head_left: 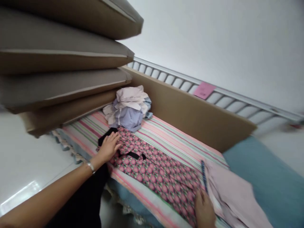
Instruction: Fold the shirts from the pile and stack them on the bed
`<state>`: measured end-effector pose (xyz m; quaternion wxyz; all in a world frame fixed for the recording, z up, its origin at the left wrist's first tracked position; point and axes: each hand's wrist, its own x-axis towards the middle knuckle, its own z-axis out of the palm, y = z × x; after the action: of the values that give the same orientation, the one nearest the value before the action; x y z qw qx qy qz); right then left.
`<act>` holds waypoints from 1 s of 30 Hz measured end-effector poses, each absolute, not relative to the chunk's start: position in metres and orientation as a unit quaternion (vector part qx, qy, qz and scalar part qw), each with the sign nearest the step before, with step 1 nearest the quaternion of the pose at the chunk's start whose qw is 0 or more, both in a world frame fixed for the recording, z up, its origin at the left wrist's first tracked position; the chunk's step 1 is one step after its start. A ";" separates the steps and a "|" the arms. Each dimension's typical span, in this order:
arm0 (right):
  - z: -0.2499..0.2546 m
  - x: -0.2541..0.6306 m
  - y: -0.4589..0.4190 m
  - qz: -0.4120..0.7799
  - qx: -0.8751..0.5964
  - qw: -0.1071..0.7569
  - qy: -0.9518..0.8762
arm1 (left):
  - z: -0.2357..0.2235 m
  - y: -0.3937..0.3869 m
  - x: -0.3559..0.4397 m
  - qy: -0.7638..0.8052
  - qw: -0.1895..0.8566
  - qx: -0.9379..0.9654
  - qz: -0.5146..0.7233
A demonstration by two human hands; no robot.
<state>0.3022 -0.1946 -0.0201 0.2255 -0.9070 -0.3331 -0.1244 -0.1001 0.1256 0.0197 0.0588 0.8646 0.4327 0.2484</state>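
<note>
Bright, diffuse light; glare on the floor — edges blurred, stretched.

At the floral garment's near end, the right hand is cut off by the bottom edge, its grip unclear; beyond the garment, the pink card's print is too blurred to read, and stacked slabs leave view leftward.

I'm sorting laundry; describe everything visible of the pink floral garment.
The pink floral garment looks like soft fabric, its pink print on a darker ground, with black at one end and a black strip midway. It lies stretched out, slightly creased, on the striped sheet. The left hand rests near the black end; the right hand touches the other end.
</note>
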 end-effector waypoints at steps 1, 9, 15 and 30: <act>-0.014 0.301 -0.204 -0.123 -0.927 0.228 -0.270 | 0.018 0.117 -0.096 0.407 0.054 0.876 0.253; -0.007 0.278 -0.223 -0.076 -0.949 0.249 -0.178 | 0.002 0.088 -0.068 0.314 0.073 0.935 0.147; -0.008 0.281 -0.217 -0.051 -0.944 0.241 -0.220 | 0.004 0.128 -0.069 0.388 0.358 0.819 0.225; 0.009 0.271 -0.206 -0.008 -0.947 0.256 -0.192 | 0.020 0.139 -0.051 0.366 0.304 0.819 0.321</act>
<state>0.2714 -0.2063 0.0095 0.2559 -0.9474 -0.1920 -0.0084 -0.0512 0.1387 0.0200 0.3041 0.8191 0.3658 0.3207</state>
